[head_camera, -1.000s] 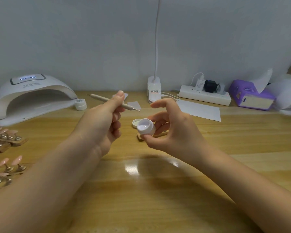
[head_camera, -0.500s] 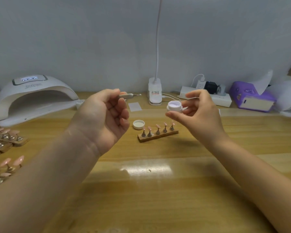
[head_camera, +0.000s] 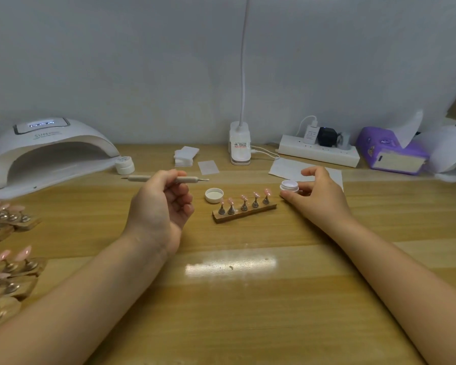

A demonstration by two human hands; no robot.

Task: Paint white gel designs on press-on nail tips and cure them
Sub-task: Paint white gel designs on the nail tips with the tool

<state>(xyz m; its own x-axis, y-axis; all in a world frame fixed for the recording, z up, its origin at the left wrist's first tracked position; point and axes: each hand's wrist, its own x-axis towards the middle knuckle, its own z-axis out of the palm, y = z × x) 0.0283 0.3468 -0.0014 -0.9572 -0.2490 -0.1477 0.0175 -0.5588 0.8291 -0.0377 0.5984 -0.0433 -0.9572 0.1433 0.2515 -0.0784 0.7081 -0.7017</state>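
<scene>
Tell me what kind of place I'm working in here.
Most likely a small nail-art desk at home or in a studio: a curing lamp at the back left, pink nail tips on a wooden stand, and an open gel jar beside it.

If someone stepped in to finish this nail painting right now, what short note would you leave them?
Left hand: grips the dotting pen, tip pointing right.
Right hand: holds the open gel pot at the table, just right of the wooden stand.
The stand carries five pink nail tips; the pot's lid lies to its left.
Curing lamp sits far left, display lit.
Done: pot opened. I can't see any white designs.
Left: dip the pen, paint the tips, cure them.
</scene>
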